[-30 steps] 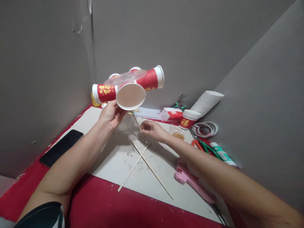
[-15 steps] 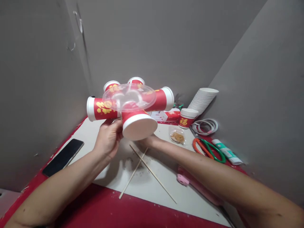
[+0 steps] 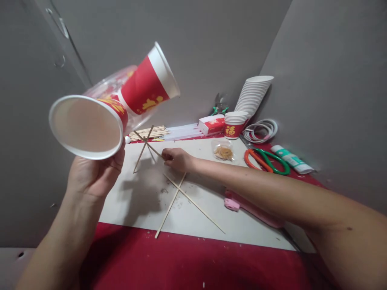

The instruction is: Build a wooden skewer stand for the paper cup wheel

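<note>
My left hand [image 3: 95,177] is closed under a structure of red-and-white paper cups [image 3: 145,86] joined around a clear plastic piece. It is held up at the left and tilted, one cup's mouth facing me; the exact grip is hidden behind the cups. Farther right, my right hand [image 3: 178,159] pinches the end of one wooden stick in a crossed pair of sticks [image 3: 146,141]. A second crossed pair of sticks [image 3: 179,187] lies on the white board [image 3: 127,205], just nearer to me than that hand.
Along the back lie bundled sticks [image 3: 157,132], translucent strips [image 3: 184,131], a red-and-white box [image 3: 212,125] and pliers [image 3: 220,105]. Stacked paper cups [image 3: 254,96], a coiled cable [image 3: 260,131], rubber bands [image 3: 223,152], scissors [image 3: 270,161], a rolled packet [image 3: 292,159] and a pink tool [image 3: 232,204] are right.
The cup structure has moved up, left and closer, turning in my left hand. My right hand has come away from beneath it and now grips a crossed pair of sticks.
</note>
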Available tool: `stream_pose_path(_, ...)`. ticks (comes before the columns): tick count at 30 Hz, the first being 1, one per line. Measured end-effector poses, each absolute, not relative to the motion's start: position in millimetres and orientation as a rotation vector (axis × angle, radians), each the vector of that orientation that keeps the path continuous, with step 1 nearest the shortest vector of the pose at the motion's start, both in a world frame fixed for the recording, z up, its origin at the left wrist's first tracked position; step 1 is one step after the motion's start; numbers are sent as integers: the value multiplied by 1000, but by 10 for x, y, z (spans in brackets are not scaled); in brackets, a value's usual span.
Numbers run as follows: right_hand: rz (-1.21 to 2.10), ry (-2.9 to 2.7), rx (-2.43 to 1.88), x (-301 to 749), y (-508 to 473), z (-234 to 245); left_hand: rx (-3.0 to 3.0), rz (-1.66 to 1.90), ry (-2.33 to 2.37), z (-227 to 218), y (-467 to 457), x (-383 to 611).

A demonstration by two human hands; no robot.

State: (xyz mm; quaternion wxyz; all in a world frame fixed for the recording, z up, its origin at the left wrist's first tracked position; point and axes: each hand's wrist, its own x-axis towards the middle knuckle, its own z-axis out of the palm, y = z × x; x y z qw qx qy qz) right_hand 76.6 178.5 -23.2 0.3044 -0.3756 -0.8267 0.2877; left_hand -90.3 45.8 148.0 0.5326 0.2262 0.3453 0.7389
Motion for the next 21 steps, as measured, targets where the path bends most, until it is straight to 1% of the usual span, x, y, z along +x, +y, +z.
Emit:
stream_pose_path(6, 790, -2220, -1000, 789, 1835, -175, 467, 1758, 917, 1289, 558, -910)
stream_pose_path(21, 762, -2288, -1034, 818, 1763, -62, 461, 1803, 858, 1206, 681, -998)
